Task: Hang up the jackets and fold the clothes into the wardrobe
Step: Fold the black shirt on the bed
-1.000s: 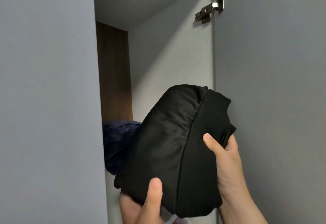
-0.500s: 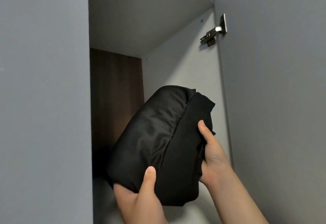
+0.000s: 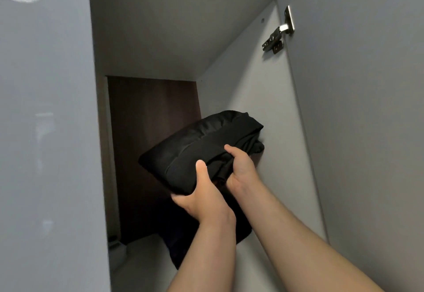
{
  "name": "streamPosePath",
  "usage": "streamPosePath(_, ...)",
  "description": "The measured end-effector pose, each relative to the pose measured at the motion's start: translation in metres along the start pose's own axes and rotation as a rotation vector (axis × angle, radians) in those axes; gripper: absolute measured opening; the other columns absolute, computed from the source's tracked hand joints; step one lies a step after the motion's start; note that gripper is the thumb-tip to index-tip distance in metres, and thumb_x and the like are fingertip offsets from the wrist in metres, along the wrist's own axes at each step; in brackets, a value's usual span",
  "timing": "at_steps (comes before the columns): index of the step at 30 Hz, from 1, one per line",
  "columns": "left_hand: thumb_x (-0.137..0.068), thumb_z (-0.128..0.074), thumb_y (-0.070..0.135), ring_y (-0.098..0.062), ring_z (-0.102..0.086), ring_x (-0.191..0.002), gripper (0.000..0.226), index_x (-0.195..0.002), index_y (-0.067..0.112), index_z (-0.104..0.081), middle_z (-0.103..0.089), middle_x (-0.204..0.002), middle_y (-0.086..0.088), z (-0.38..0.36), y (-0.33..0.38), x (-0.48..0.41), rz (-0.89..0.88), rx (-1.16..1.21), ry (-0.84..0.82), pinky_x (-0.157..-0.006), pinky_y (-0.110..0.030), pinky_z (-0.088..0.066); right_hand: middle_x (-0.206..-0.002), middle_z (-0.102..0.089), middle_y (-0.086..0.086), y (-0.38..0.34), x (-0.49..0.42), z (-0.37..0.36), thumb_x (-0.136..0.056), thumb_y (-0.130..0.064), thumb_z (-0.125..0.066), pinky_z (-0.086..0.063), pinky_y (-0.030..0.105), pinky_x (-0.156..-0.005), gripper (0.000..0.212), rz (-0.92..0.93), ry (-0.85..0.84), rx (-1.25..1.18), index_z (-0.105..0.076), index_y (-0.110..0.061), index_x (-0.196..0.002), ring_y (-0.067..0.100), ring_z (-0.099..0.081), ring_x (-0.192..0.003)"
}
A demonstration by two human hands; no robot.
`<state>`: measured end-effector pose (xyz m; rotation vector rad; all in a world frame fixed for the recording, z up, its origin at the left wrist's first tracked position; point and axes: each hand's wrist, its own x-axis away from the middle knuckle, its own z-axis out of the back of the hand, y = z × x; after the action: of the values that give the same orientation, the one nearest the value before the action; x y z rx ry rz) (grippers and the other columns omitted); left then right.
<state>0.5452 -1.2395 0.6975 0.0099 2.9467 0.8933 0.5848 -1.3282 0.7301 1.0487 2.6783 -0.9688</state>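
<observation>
Hands, left (image 3: 202,197) and right (image 3: 241,170), grip puffy, glossy folded black garment (image 3: 197,144).

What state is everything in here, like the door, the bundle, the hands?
Wardrobe door: swung open on its hinge.
Black folded garment: folded into a bundle, held up inside the compartment, tilted.
Left hand: gripping the bundle from below, thumb on top.
Right hand: gripping the bundle's right end.
Dark clothes below the bundle: lying on the shelf, details unclear.
</observation>
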Motion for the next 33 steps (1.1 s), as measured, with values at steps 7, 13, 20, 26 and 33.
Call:
streamPosePath(7,-0.094,-0.061,0.02,-0.032,-0.056,-0.122,0.05,-0.141,0.018,-0.047,-0.053,-0.14,-0.009,-0.013,-0.011,-0.063,-0.121,-0.243,0.287,-0.102,-0.038,-0.043,-0.115,-0.069,0.02,-0.007,-0.037,-0.002,-0.076,0.009,-0.065,-0.057,0.052,-0.085,0.049,0.086,-0.008,0.055,-0.057,-0.011,-0.119,0.036,-0.069,-0.099)
streamPosePath(13,-0.099,-0.041,0.004,-0.034,-0.046,-0.132,0.051,-0.15,0.013,-0.039,-0.037,-0.152,-0.014,-0.019,0.002,-0.114,-0.186,-0.53,0.346,-0.106,-0.041,-0.04,-0.114,-0.071,0.019,0.024,-0.089,0.015,-0.05,-0.017,-0.095,-0.059,0.053,-0.073,0.089,-0.068,0.096,0.099,-0.058,-0.006,-0.13,0.038,-0.072,-0.095)
streamPosePath(20,-0.1,-0.048,0.012,-0.039,-0.047,-0.132,0.05,-0.149,0.01,-0.039,-0.043,-0.15,-0.019,0.021,-0.024,-0.16,-0.128,-0.635,0.334,-0.109,-0.046,-0.04,-0.117,-0.07,0.02,0.073,-0.107,0.059,-0.087,-0.022,-0.075,-0.06,0.05,-0.079,0.045,-0.275,0.161,0.134,-0.063,-0.002,-0.126,0.038,-0.07,-0.102)
streamPosePath(26,-0.097,-0.057,0.018,-0.045,-0.054,-0.121,0.047,-0.141,0.003,-0.05,-0.056,-0.133,-0.026,0.065,-0.047,-0.179,-0.219,-0.792,0.33,-0.107,-0.051,-0.041,-0.116,-0.067,0.025,0.115,-0.122,0.102,-0.091,-0.012,-0.069,-0.055,0.06,-0.089,0.042,-0.385,0.216,0.206,-0.057,0.003,-0.129,0.043,-0.069,-0.099)
streamPosePath(33,-0.098,-0.054,0.02,-0.042,-0.052,-0.126,0.049,-0.144,0.007,-0.045,-0.055,-0.136,-0.021,0.072,-0.056,-0.193,-0.261,-0.867,0.341,-0.104,-0.05,-0.042,-0.134,-0.05,0.021,0.074,-0.098,0.068,-0.081,-0.028,-0.066,-0.047,0.044,-0.099,0.061,0.202,0.488,1.235,-0.048,0.0,-0.133,0.04,-0.052,-0.119)
